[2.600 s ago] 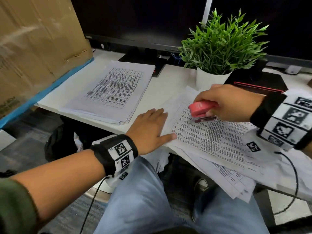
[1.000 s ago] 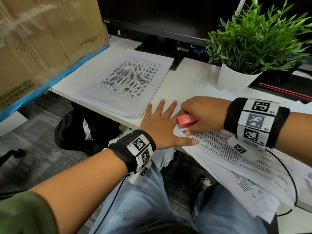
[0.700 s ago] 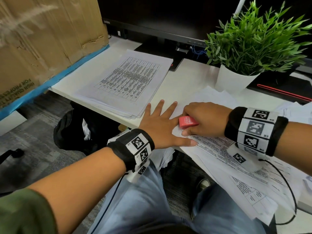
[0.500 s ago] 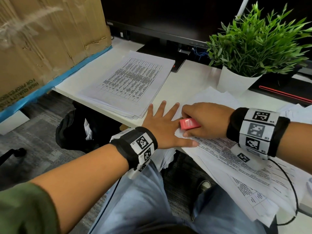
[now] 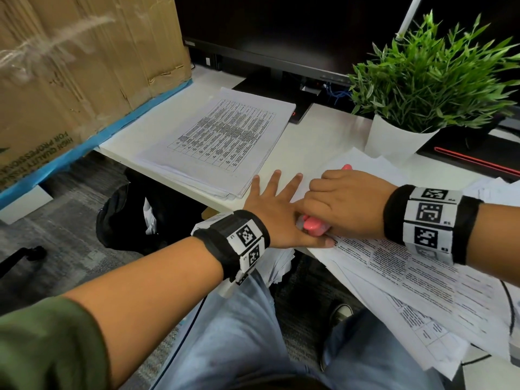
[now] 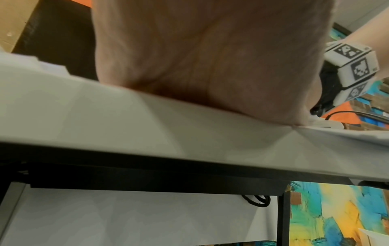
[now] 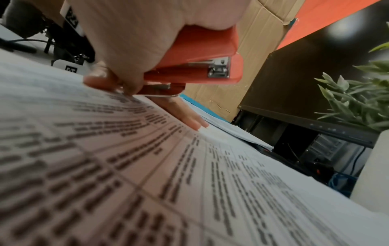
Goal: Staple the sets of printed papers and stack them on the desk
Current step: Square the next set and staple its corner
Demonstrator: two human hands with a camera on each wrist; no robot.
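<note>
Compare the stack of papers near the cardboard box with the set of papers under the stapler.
The stack of papers lies squared up and untouched; the set of papers is fanned, overhangs the desk edge, and is pressed by the left hand.
The stack shows a narrow-column table; the set shows blocks of text in wide cells.
The right hand grips the stapler at the set's corner; nothing rests on the stack.
Both are white printed sheets.
</note>
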